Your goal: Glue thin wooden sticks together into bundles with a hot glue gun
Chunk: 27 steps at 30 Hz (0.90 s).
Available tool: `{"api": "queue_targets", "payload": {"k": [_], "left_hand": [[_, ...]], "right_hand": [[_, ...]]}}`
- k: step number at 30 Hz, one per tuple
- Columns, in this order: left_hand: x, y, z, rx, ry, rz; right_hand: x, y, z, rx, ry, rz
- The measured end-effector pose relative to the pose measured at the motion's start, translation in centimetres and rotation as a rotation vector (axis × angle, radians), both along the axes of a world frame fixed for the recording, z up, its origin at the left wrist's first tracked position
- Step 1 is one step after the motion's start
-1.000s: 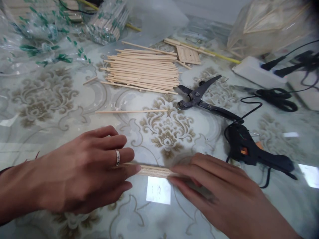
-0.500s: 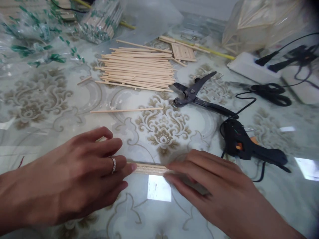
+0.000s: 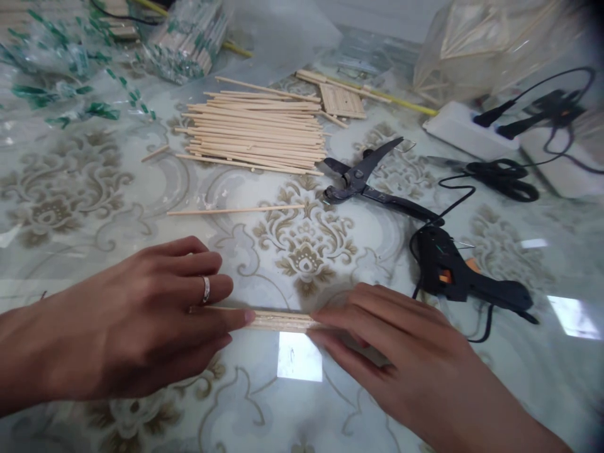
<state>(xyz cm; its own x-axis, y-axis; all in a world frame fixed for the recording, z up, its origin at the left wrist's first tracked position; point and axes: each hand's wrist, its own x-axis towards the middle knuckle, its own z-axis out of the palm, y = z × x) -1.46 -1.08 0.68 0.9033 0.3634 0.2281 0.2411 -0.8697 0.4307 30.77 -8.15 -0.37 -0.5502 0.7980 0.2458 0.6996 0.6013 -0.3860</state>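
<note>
A narrow strip of wooden sticks (image 3: 282, 321), laid side by side, lies across the table in front of me. My left hand (image 3: 160, 321), with a ring on one finger, closes over its left end, a fingertip pressing on top. At the right end my right hand (image 3: 377, 333) pinches the strip between thumb and fingers. Both ends are partly hidden under the hands. One loose stick (image 3: 236, 209) lies just beyond, and farther back is a pile of wooden sticks (image 3: 255, 132).
To the right are black pliers (image 3: 363, 179), a black glue gun (image 3: 448, 264) with its cord, scissors (image 3: 503, 176) and a white power strip (image 3: 472, 132). Behind the pile sits a small stick panel (image 3: 342, 100). Bagged sticks (image 3: 189, 41) and plastic wrapping (image 3: 61, 94) occupy the back left.
The whole scene has shifted slightly left as the view turned. My left fingers have moved a little along the strip; the right hand keeps its pinch.
</note>
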Motion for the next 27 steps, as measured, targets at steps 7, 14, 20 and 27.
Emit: {"api": "queue_targets", "payload": {"k": [7, 14, 20, 27], "left_hand": [[-0.7, 0.4, -0.5, -0.263, -0.035, 0.039], [-0.8, 0.9, -0.3, -0.3, -0.111, 0.092], [-1.0, 1.6, 0.7, -0.15, -0.062, -0.022], [-0.7, 1.0, 1.8, -0.002, 0.046, -0.022]], "right_hand": [[0.4, -0.2, 0.3, -0.035, -0.023, 0.021], [0.6, 0.1, 0.3, -0.04, -0.035, 0.011], [0.5, -0.3, -0.1, -0.029, -0.015, 0.028], [0.7, -0.2, 0.4, -0.001, -0.031, 0.028]]}}
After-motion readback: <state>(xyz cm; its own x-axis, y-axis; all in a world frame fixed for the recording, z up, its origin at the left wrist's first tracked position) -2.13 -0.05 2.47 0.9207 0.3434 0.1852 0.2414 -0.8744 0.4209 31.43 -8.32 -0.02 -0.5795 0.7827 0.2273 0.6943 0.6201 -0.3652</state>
